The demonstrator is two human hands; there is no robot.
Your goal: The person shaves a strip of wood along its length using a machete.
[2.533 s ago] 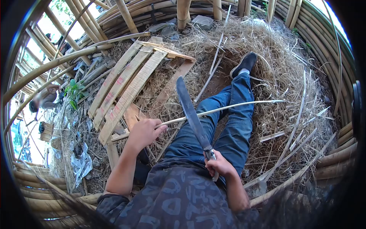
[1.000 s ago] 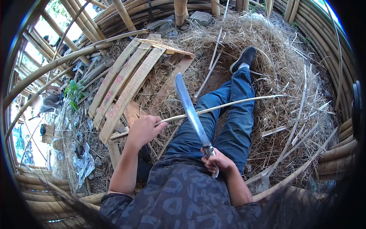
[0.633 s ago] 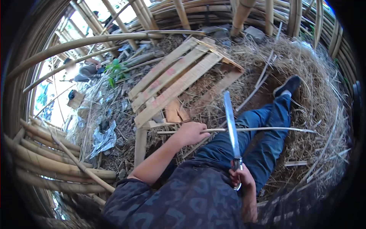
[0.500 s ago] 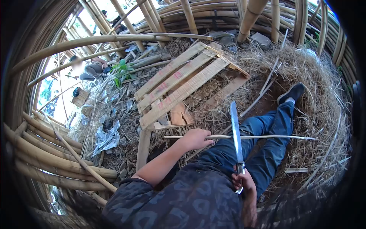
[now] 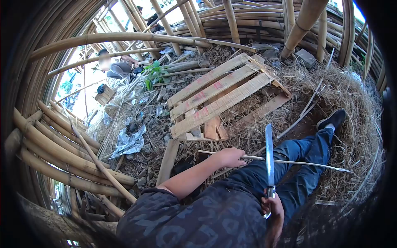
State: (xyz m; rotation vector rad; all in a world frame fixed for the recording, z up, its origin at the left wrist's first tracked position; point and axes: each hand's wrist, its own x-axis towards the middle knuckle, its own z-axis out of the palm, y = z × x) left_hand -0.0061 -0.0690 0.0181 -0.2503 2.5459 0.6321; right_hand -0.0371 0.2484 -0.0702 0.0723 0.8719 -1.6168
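Note:
My left hand is closed around a thin bamboo strip near its left end. The strip lies across my thighs and runs out to the right over the dry straw. In my right hand, the handle of a long machete is gripped close to my lap. Its shiny blade points away from me and crosses the strip; I cannot tell whether the two touch. My legs, in dark blue trousers, stretch out to the right.
A slatted wooden pallet lies ahead of my left hand. Bamboo poles are stacked at left, and more stand upright at the back. Crumpled plastic and a green plant are on the rubble. Another person sits at the far left.
The whole scene has shifted right and slightly down as my head turned left. The right end of the strip dips a little lower. Both hands keep their holds.

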